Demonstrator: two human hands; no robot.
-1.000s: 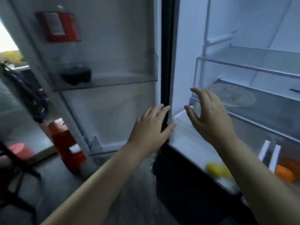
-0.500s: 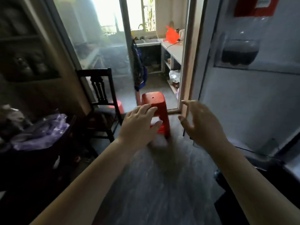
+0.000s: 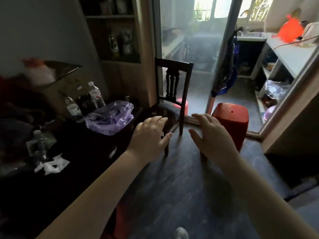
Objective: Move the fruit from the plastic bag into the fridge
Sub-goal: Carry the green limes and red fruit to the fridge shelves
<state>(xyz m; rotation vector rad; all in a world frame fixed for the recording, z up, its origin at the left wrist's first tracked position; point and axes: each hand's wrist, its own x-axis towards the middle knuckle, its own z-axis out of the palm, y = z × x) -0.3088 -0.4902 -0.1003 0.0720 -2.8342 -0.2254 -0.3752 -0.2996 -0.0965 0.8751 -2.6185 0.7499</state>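
View has swung off the fridge: a sec ago both hands were up at its open shelves, now it's out of sight & the person faces the room w/ the dark wooden chair [image 3: 172, 80] straight ahead. The left hand [image 3: 150, 135] and right hand [image 3: 213, 135] are both held out in front of the chair's legs, fingers loose & spread wide, holding nothing, empty as they were at the shelves. The plastic bag [image 3: 110, 118], purple & crumpled w/ a slack mouth, lies on the dark bench [image 3: 82, 152] just left of the chair, near the left hand but not touched. Can't tell if any fruit is left inside; contents too dark & blurred. A few water bottles [image 3: 95, 94] stand behind the bag, further left of the chair. A red stool [image 3: 230, 121] sits just right of the chair, behind the right hand. My read for the task: one drop-off looks done & this is the trip back for more, so next is prob. a reach left of the chair into the bag. Risk: thin bag may drag or snag as fruit comes out, so the other hand should steady it.
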